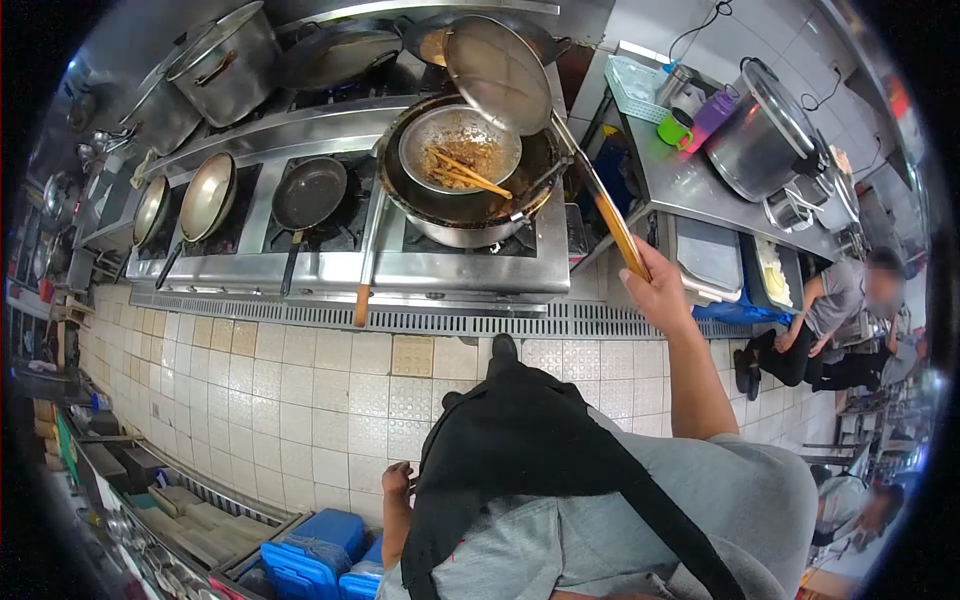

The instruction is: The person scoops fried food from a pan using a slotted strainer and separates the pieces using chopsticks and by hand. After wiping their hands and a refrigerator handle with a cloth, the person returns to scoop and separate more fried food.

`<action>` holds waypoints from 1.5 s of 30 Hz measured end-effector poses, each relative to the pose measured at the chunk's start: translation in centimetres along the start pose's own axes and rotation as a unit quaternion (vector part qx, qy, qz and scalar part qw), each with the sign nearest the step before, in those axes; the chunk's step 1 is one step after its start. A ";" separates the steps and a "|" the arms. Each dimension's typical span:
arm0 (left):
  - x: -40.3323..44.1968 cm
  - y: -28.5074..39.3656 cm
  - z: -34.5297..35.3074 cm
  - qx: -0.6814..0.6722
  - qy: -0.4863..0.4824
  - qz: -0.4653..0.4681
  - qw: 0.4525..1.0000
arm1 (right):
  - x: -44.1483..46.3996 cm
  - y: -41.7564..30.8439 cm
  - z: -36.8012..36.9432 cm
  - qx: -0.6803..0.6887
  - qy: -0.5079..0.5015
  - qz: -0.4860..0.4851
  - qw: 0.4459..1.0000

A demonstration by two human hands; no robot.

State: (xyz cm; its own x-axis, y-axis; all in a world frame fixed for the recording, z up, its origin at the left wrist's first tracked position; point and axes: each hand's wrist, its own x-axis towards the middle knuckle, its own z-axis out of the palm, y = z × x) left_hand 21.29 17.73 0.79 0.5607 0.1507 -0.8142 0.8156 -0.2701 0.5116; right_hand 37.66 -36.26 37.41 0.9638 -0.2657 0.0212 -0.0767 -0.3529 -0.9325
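Observation:
In my right hand (657, 287) is the wooden handle of a round mesh strainer (497, 75), my fingers closed round it. The strainer's disc is raised above the far rim of a dark wok (400, 185). Inside the wok sits a steel bowl (412, 155) with brown crumbly food (470, 150) and wooden chopsticks (478, 178) resting in it. A long wooden-handled utensil (368, 250) leans over the wok's left rim; its head is hidden. My left hand (397, 480) hangs low at my side, its fingers loosely bent and slightly apart, with nothing visible in it.
Three pans, including a black frying pan (310, 193), sit on burners at left. Large pots (225, 65) stand behind them. On the right, a steel table (655, 165) bears a big pot (765, 130) and cups. Co-workers (835, 300) sit at far right. Blue bins (315, 555) are behind me.

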 end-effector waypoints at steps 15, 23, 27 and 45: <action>-4.7 15.3 7.0 -0.128 0.055 -0.066 0.988 | 19.9 -3.6 -1.7 0.153 0.044 0.055 0.986; 6.2 4.1 11.0 0.021 0.115 0.034 0.993 | 31.0 -0.5 -0.4 0.261 -0.032 0.137 0.955; 5.0 1.7 8.3 0.172 0.107 0.140 0.969 | 31.9 -1.6 1.5 0.356 -0.075 0.195 0.911; -4.3 18.9 9.8 -0.054 0.114 0.014 0.992 | 24.7 -3.2 0.6 0.206 -0.125 0.085 0.967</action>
State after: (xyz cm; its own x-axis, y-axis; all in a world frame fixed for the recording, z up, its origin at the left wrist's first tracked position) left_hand 32.91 2.66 11.27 0.5906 0.3591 -0.7226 0.8032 -0.1753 0.5693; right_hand 61.86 -41.14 40.71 0.9816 -0.0460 -0.1854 -0.1815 0.0781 -0.9803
